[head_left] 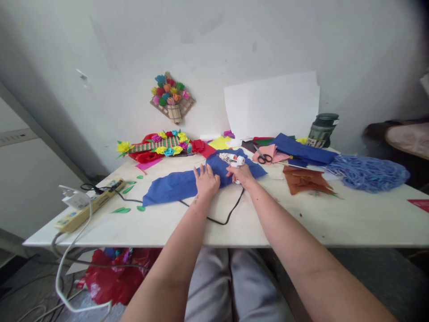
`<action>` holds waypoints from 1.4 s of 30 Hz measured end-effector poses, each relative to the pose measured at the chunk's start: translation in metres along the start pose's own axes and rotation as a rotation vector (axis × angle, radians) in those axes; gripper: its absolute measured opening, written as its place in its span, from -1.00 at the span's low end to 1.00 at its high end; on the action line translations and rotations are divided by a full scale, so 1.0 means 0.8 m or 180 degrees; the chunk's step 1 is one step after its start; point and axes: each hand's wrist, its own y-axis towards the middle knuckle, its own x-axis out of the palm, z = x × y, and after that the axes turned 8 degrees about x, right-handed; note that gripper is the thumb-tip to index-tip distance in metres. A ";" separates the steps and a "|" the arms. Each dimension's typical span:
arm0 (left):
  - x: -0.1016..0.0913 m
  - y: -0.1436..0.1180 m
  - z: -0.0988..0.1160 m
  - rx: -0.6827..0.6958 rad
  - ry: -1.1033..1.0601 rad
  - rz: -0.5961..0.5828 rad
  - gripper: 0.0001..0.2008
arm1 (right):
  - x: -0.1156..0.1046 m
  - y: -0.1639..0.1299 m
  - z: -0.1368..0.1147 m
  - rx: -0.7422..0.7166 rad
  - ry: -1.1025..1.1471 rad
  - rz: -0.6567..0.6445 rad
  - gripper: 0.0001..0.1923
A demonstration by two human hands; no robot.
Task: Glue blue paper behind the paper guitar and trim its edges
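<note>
The white surface (351, 219) is carrying a blue paper sheet (174, 185), lying under the left hand (206, 181), whose fingers are pressing flat and spread on it. Just beside, the right hand (243, 175) is gripping a white glue gun (232, 158), fingers wrapped around its handle.

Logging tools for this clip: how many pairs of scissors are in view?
1: the scissors lie on pink paper, beyond the right hand. Others may be hidden under paper.
</note>
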 end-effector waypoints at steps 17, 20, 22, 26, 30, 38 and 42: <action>0.002 0.007 -0.030 -0.0375 -0.0608 0.0252 -0.29 | 0.000 -0.002 -0.003 0.0051 -0.0029 0.0054 -0.86; 0.005 0.009 -0.025 -0.0140 -0.0385 0.0057 -0.30 | 0.000 0.000 -0.001 0.0019 -0.0011 0.0019 -0.85; 0.007 0.009 -0.023 -0.0053 -0.0279 0.0007 -0.30 | 0.000 0.000 0.000 0.0004 0.0013 0.0014 -0.85; 0.010 0.009 -0.020 0.0099 -0.0041 -0.0032 -0.31 | 0.000 -0.001 -0.001 0.0007 0.0041 0.0018 -0.85; 0.012 0.010 -0.018 0.0199 0.0040 -0.0018 -0.31 | 0.001 -0.002 -0.002 0.0009 0.0061 0.0010 -0.85; 0.011 0.011 -0.009 0.0305 0.0189 0.0083 -0.28 | 0.001 -0.001 -0.001 -0.0030 0.0006 0.0039 -0.83; 0.012 0.011 -0.009 0.0265 0.0150 0.0098 -0.26 | 0.000 -0.001 -0.001 -0.0014 0.0010 0.0023 -0.83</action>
